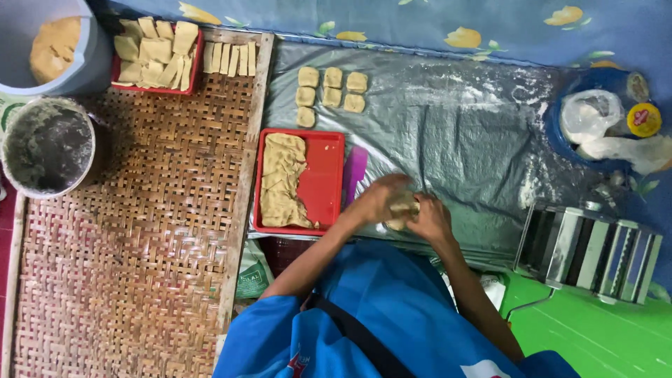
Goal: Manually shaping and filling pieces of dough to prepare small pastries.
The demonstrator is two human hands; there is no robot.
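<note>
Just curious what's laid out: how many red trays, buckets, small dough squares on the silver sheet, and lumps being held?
Red trays: 2
Buckets: 2
Small dough squares: 7
Held dough lump: 1
Total: 12

One head-worn camera looks almost straight down from above the person's blue-clad shoulders, fairly high. The hands sit just right of frame centre, a woven mat [133,231] fills the left, a metal roller machine [595,252] the lower right.
</note>
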